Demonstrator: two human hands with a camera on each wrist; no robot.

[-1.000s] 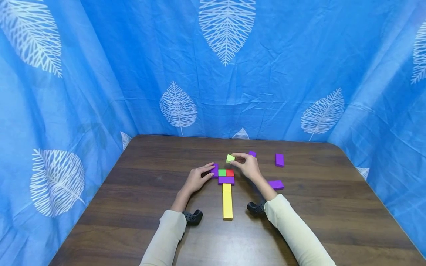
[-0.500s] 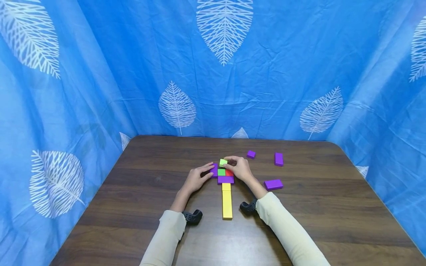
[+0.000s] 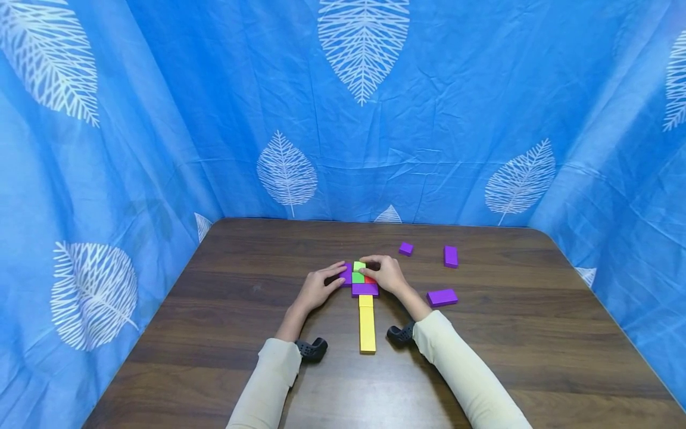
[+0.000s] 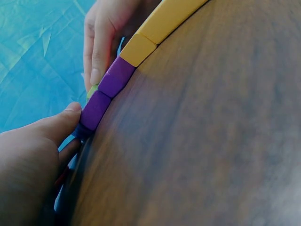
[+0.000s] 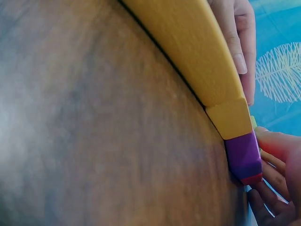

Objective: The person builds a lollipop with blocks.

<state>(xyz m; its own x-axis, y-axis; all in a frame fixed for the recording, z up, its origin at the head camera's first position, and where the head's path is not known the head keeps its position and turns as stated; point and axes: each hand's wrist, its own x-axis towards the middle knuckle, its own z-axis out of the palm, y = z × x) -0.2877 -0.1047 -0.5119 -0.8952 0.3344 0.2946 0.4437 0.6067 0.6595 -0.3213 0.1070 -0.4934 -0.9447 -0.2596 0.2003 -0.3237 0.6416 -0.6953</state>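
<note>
My left hand [image 3: 317, 289] grips a purple block [image 3: 347, 275] standing lengthwise at the left of a flat block pattern, thumb at its near end. In the left wrist view the thumb [image 4: 59, 125] presses that block's end. My right hand [image 3: 388, 274] pinches a light green block [image 3: 359, 266], right behind a green block [image 3: 358, 278]. A red block [image 3: 370, 280], partly covered by the right fingers, lies beside the green one. Nearer to me, a purple block [image 3: 365, 289] lies crosswise, followed by a short yellow block [image 3: 365, 301] and a long yellow block [image 3: 367, 330] in line.
Loose on the brown table [image 3: 514, 357], right of the pattern, lie a small purple block [image 3: 406, 249] and two longer purple blocks [image 3: 451, 257] [image 3: 442, 298]. Blue leaf-print cloth [image 3: 407, 131] hangs behind the table and at both sides.
My right hand has carried the light green block left and toward me, down to the far side of the green block. The left hand has stayed at its purple block.
</note>
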